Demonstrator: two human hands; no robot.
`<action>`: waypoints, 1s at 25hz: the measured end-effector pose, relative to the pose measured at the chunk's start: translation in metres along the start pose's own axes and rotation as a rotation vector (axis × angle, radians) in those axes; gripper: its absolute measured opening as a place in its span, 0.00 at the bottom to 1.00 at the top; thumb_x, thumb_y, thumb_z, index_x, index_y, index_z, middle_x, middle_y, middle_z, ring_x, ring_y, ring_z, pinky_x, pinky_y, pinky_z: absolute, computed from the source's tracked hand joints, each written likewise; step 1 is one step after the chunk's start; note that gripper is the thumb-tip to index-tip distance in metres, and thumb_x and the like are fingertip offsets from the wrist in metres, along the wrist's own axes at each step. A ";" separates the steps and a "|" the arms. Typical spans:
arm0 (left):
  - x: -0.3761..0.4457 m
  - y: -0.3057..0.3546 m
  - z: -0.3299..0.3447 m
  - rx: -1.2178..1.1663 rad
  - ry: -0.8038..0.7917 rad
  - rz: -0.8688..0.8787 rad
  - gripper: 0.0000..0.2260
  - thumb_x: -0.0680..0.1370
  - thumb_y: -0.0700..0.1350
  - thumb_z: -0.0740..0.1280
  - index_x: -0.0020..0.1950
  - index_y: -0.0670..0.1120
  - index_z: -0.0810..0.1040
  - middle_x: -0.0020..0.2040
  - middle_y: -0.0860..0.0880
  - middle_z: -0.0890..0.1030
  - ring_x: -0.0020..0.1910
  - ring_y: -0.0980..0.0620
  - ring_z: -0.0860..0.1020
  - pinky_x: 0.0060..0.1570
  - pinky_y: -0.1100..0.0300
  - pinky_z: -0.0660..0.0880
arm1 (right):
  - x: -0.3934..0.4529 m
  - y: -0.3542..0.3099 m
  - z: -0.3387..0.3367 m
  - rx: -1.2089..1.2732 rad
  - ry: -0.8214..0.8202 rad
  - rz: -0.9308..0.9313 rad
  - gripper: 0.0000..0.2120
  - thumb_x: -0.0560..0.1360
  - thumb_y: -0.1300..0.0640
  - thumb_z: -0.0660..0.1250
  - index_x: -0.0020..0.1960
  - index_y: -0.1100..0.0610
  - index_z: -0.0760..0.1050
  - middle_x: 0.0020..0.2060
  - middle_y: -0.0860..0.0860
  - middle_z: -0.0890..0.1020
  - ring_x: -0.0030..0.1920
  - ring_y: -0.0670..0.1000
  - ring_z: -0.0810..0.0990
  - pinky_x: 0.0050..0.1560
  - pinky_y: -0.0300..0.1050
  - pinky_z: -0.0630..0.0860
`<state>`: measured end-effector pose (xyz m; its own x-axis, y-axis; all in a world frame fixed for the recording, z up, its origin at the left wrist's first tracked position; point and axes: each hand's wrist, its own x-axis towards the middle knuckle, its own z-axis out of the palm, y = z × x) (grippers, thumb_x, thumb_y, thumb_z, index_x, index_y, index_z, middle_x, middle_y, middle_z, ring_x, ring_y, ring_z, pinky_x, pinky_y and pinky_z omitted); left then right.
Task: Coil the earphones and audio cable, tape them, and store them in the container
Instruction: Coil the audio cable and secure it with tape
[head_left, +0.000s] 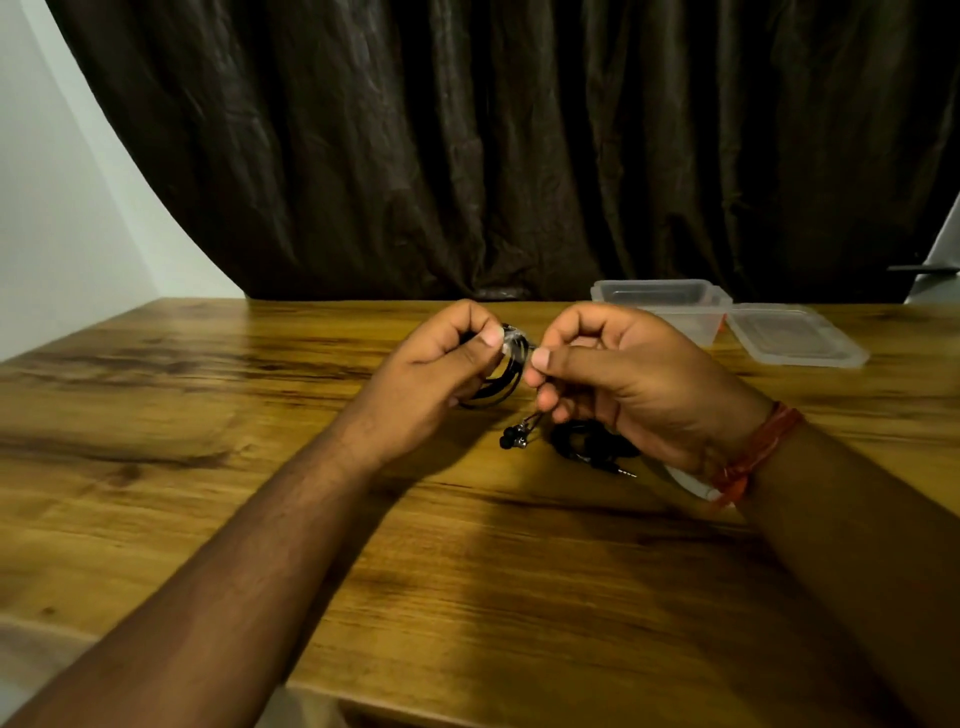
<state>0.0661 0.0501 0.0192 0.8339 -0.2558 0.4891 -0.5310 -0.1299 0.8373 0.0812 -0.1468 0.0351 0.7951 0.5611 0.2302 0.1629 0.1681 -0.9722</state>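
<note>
Both hands hold a black coil of earphones (500, 387) above the wooden table. My left hand (441, 364) grips the coil's left side, thumb pressing a strip of clear tape (514, 340) at its top. My right hand (613, 374) pinches the coil's right side at the tape. The earbuds (514, 436) dangle below the coil. A second black coil, the audio cable (592, 441) with its jack plug (623, 472), lies on the table under my right hand. The clear plastic container (670, 306) stands open behind my right hand.
The container's clear lid (795, 338) lies on the table (260, 441) to the right of it. A white roll of tape (691, 486) shows partly under my right wrist. A dark curtain hangs behind the table.
</note>
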 end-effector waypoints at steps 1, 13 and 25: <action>0.001 -0.001 0.000 -0.035 -0.008 -0.024 0.05 0.78 0.43 0.58 0.45 0.44 0.71 0.37 0.43 0.68 0.27 0.60 0.64 0.26 0.71 0.62 | 0.000 -0.002 -0.001 -0.026 0.008 -0.009 0.02 0.75 0.67 0.66 0.46 0.62 0.75 0.36 0.56 0.82 0.33 0.50 0.79 0.33 0.42 0.77; 0.003 -0.010 0.004 -0.364 -0.042 -0.200 0.10 0.82 0.41 0.55 0.51 0.41 0.75 0.36 0.48 0.73 0.24 0.60 0.62 0.46 0.58 0.72 | -0.001 -0.018 -0.015 -0.596 0.209 -0.111 0.05 0.76 0.65 0.68 0.47 0.59 0.81 0.36 0.61 0.79 0.35 0.51 0.81 0.37 0.39 0.81; 0.002 -0.015 0.017 -0.034 0.028 -0.243 0.04 0.83 0.39 0.56 0.52 0.45 0.70 0.34 0.55 0.75 0.31 0.58 0.69 0.34 0.64 0.66 | -0.001 0.010 0.002 -1.275 0.274 -0.502 0.06 0.75 0.58 0.67 0.49 0.54 0.82 0.43 0.49 0.81 0.43 0.50 0.78 0.44 0.50 0.78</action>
<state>0.0734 0.0355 0.0033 0.9405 -0.1944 0.2787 -0.3096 -0.1520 0.9387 0.0810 -0.1439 0.0253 0.5575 0.4625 0.6894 0.7562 -0.6255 -0.1919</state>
